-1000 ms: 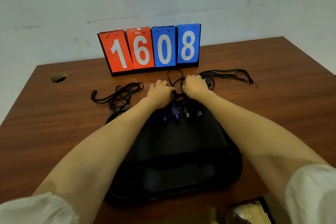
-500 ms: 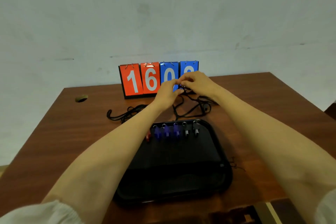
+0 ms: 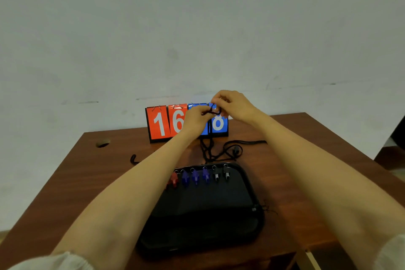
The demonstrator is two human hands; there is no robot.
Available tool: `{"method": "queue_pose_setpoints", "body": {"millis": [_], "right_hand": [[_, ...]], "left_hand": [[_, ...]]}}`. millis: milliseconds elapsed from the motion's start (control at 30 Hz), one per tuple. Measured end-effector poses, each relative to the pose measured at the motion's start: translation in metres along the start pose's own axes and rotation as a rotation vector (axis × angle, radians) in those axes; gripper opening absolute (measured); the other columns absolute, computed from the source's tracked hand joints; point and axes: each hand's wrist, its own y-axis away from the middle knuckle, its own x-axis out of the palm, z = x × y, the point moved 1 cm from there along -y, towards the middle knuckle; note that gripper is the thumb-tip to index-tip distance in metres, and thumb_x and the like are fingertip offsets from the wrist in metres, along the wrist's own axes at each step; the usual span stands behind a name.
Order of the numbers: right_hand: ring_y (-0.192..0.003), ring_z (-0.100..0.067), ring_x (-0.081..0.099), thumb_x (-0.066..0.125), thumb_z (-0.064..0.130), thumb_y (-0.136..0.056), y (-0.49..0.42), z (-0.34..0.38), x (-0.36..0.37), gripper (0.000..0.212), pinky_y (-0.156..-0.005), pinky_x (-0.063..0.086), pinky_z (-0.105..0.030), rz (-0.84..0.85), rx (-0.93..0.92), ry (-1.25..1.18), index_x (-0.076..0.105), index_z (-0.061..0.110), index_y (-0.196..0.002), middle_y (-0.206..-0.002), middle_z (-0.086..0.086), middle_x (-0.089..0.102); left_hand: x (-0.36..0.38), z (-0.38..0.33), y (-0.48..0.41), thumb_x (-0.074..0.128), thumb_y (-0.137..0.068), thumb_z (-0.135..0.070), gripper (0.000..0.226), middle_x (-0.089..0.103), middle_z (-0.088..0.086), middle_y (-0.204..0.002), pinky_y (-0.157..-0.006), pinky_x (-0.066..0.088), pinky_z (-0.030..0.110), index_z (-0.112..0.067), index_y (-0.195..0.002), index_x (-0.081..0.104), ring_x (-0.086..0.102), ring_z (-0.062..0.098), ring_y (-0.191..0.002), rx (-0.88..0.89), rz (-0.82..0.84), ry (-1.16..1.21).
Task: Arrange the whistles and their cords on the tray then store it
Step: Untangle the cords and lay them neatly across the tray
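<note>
Both hands (image 3: 215,112) pinched cord (image 3: 210,112) above table's far edge | limp, tangly, light | hold near loop end

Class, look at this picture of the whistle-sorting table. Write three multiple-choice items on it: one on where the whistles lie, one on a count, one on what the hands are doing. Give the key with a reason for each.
1. Where on the tray do the whistles lie?
A. In a row along its far edge
B. Piled at its near edge
C. Scattered outside it

2. How many blue whistles show in the row?
A. One
B. Three
C. Six

3. What are the left hand and right hand doing?
A. Resting flat on the table
B. Lifting the tray
C. Holding a black cord up between them

Key: 1 A, the row sits by the tray's far rim. 2 B, three blue ones lie between the red and the dark ones. 3 C, both hands pinch the cord in front of the scoreboard.
</note>
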Motion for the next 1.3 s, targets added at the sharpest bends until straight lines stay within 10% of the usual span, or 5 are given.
{"method": "queue_pose_setpoints", "body": {"millis": [267, 433, 633, 767, 1300], "right_hand": [[-0.124, -0.024, 0.049, 0.073, 0.024, -0.081, 0.017, -0.031, 0.067, 0.088, -0.102, 0.042, -0.035, 0.482, 0.261, 0.019, 0.018, 0.028, -0.150, -0.142, -0.003, 0.042], [-0.067, -0.013, 0.056, 0.056, 0.015, -0.094, 0.009, -0.035, 0.100, 0.021, -0.074, 0.055, -0.034, 0.241, 0.249, -0.003, 0.056, 0.005, -0.112, -0.093, -0.008, 0.062], [-0.081, -0.026, 0.052, 0.047, 0.014, -0.098, -0.001, -0.041, 0.057, 0.020, -0.071, 0.042, -0.035, -0.058, 0.183, 0.293, 0.061, 0.002, -0.105, -0.100, -0.016, 0.061], [-0.084, -0.024, 0.057, 0.050, 0.022, -0.097, -0.007, -0.016, 0.042, 0.025, -0.070, 0.042, -0.033, -0.107, 0.053, 0.356, 0.067, 0.009, -0.110, -0.108, -0.009, 0.065], [-0.089, -0.022, 0.059, 0.053, 0.026, -0.096, 0.017, 0.049, -0.005, 0.027, -0.067, 0.035, -0.025, -0.076, -0.187, 0.522, 0.069, 0.010, -0.110, -0.102, -0.009, 0.071]], "left_hand": [[-0.025, 0.008, 0.004, 0.053, -0.092, -0.005, 0.018, 0.064, 0.001, -0.075, -0.079, 0.056, 0.026, -0.001, -0.104, 0.066, 0.065, 0.011, -0.064, -0.091, -0.044, 0.263], [-0.049, 0.012, 0.008, 0.047, -0.095, -0.002, 0.018, 0.060, 0.004, -0.073, -0.060, 0.052, 0.015, 0.000, -0.103, 0.064, 0.056, 0.010, -0.061, -0.130, -0.100, 0.403], [-0.085, 0.064, 0.020, 0.053, -0.095, -0.011, 0.017, 0.061, 0.000, -0.061, -0.061, 0.052, 0.024, -0.007, -0.083, 0.064, 0.055, 0.017, -0.060, -0.347, -0.300, 0.373], [-0.077, 0.073, 0.026, 0.071, -0.082, -0.016, 0.066, 0.046, 0.016, -0.137, -0.107, 0.041, 0.043, -0.008, -0.140, 0.040, 0.047, 0.031, -0.124, -0.569, -0.118, -0.086], [-0.091, -0.026, 0.043, 0.041, -0.100, -0.016, 0.030, 0.064, 0.011, -0.102, -0.076, 0.042, 0.022, -0.001, -0.116, 0.061, 0.057, 0.016, -0.087, 0.058, -0.308, -0.238]]}}
